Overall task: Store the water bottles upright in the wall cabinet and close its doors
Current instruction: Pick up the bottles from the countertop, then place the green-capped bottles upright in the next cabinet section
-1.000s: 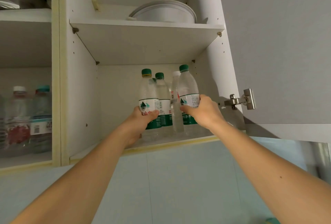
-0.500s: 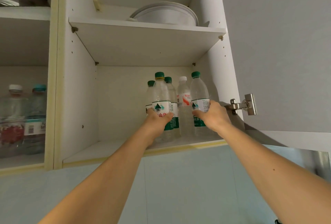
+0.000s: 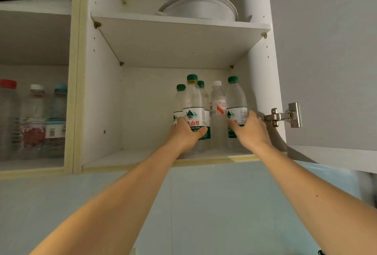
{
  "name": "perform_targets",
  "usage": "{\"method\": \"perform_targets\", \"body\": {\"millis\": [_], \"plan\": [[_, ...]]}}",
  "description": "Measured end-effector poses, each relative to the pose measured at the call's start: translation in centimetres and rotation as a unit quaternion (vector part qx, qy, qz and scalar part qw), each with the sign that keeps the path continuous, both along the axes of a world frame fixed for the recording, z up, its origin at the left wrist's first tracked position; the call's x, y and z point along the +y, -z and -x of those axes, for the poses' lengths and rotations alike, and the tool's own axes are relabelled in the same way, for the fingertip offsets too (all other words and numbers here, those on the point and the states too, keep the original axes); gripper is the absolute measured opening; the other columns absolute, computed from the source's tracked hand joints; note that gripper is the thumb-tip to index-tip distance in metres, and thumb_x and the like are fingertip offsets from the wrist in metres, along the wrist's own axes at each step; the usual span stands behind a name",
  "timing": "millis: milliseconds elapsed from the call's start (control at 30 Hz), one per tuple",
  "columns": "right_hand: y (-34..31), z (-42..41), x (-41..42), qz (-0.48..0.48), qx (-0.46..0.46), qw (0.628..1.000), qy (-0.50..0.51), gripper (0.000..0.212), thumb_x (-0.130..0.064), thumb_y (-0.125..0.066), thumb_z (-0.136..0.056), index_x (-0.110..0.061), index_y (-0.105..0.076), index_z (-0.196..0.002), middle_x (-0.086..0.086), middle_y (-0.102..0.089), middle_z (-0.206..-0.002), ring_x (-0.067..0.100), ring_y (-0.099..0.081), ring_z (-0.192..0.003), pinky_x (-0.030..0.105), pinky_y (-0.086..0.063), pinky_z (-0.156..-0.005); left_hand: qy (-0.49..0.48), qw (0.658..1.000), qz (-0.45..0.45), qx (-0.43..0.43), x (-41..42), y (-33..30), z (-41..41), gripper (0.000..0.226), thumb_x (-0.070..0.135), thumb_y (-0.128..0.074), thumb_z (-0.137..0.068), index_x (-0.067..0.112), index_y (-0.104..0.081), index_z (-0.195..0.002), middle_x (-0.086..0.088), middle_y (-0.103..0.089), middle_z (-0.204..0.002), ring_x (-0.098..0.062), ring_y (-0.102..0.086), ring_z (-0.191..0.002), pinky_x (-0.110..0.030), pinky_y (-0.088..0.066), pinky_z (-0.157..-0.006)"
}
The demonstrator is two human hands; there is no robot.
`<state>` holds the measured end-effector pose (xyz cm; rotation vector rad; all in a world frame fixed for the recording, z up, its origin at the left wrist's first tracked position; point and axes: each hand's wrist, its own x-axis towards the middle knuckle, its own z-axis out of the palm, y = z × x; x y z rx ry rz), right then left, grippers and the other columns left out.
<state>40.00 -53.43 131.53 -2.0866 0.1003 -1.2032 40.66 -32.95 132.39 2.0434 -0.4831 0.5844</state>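
Both hands grip upright bottles: left hand point(image 3: 186, 132) on front green-capped bottle point(image 3: 193, 112), right hand point(image 3: 250, 130) on right green-capped bottle point(image 3: 236, 102). White cabinet shelf point(image 3: 126, 158), door point(image 3: 326, 51) open, blue wall point(image 3: 204, 193) below

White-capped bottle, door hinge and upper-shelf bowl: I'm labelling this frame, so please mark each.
White-capped bottle point(image 3: 217, 99): head view, clear shoulder below the cap.
Door hinge point(image 3: 282, 115): head view, metal arm.
Bowl point(image 3: 201, 9): head view, white side wall.
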Motion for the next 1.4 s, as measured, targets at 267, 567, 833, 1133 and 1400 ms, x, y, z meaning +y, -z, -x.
{"method": "perform_targets", "body": {"millis": [267,567,833,1133,1400], "plan": [[1.8,2.9,2.0,0.084,-0.140,0.986,0.029,0.040,-0.030,-0.059,-0.097,-0.016,-0.053,-0.134,0.004,-0.042,-0.136,0.026,-0.044,-0.127,0.039,-0.047,-0.093,-0.084,0.974,-0.032,-0.207,4.2,1.0,4.9,0.044,0.045,-0.063,-0.096,0.019,-0.053,-0.129,0.002,-0.060,-0.116,-0.015,-0.060,-0.102,-0.038,-0.054,-0.090],[10.4,10.2,6.9,0.137,-0.243,0.953,-0.119,0.013,-0.007,-0.059,-0.086,-0.003,-0.066,-0.095,0.008,-0.058,-0.102,0.020,-0.057,-0.091,0.025,-0.046,-0.085,0.057,0.969,0.058,-0.234,6.6,7.9,10.6,0.026,0.044,-0.055,-0.102,0.023,-0.064,-0.090,-0.004,-0.067,-0.068,-0.022,-0.063,-0.064,-0.041,-0.054,-0.063],[25.3,12.5,8.7,0.045,0.054,0.971,-0.229,0.009,-0.010,-0.064,-0.092,-0.008,-0.070,-0.086,0.000,-0.064,-0.091,0.009,-0.062,-0.080,0.012,-0.044,-0.069,0.122,0.992,0.032,-0.009,8.4,23.4,11.0,0.028,0.041,-0.055,-0.101,0.018,-0.068,-0.093,-0.001,-0.069,-0.069,-0.014,-0.067,-0.065,-0.033,-0.057,-0.062],[41.3,13.8,8.2,0.011,0.344,0.917,-0.204,0.013,-0.025,-0.061,-0.095,-0.024,-0.071,-0.088,-0.012,-0.069,-0.082,0.002,-0.063,-0.070,0.019,-0.045,-0.065,0.062,0.963,0.010,0.263,10.2,43.2,11.3,0.013,0.032,-0.062,-0.100,0.020,-0.067,-0.097,-0.004,-0.070,-0.091,-0.018,-0.069,-0.075,-0.033,-0.060,-0.063],[52.9,15.3,7.9,-0.068,0.528,0.825,-0.187,0.012,-0.016,-0.062,-0.094,-0.012,-0.070,-0.101,0.005,-0.069,-0.099,0.024,-0.065,-0.087,0.044,-0.057,-0.085,0.041,0.918,-0.140,0.369,8.8,54.8,12.7,0.032,0.037,-0.068,-0.094,0.019,-0.065,-0.120,0.007,-0.067,-0.108,-0.009,-0.065,-0.092,-0.026,-0.055,-0.079]]}}
